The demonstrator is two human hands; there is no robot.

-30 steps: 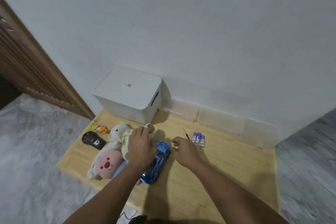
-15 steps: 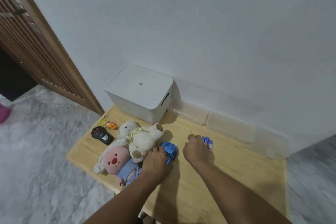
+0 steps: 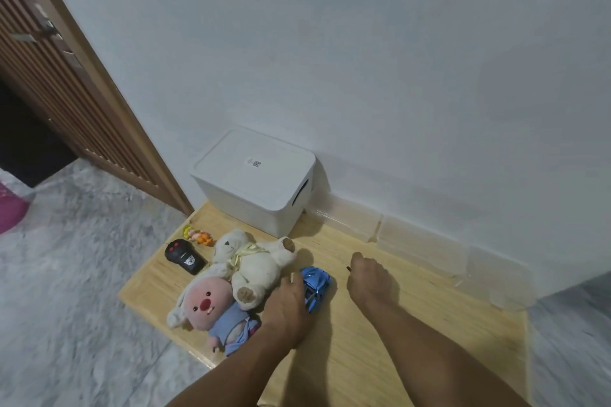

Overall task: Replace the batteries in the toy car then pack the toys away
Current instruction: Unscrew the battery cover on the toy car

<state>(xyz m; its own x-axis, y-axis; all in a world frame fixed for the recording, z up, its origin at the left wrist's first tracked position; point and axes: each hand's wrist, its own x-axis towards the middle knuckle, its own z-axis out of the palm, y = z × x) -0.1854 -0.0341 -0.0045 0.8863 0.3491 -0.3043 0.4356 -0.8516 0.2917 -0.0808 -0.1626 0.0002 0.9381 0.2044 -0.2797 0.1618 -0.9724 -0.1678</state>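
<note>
Left hand (image 3: 287, 302) first: from my remote seat I read it as clasped over the blue toy car (image 3: 315, 286), fingers wrapped along the car's near side, holding it down on the wooden board (image 3: 413, 324). Right hand (image 3: 368, 276) sits just beside the car's other side, fingers curled; a thin dark tip pokes out by the knuckles, likely a small screwdriver (image 3: 346, 266), so I judge it is pinching that tool, though most of it is hidden. I cannot see the fresh batteries; the right hand may cover them.

Out from the hands, the white teddy bear (image 3: 254, 261) lies touching the left hand's far side, with the pink plush (image 3: 206, 302) against it, nearer me. Beyond them rest the black remote (image 3: 184, 256) and a small colourful figure (image 3: 197, 235), close together. A white lidded storage box (image 3: 254, 178) stands at the board's far end against the wall, lid on.

By my reckoning the job is barely started: the car is right way up, no battery hatch shows open, and every toy is outside the box. Battery swap and all the packing remain.
</note>
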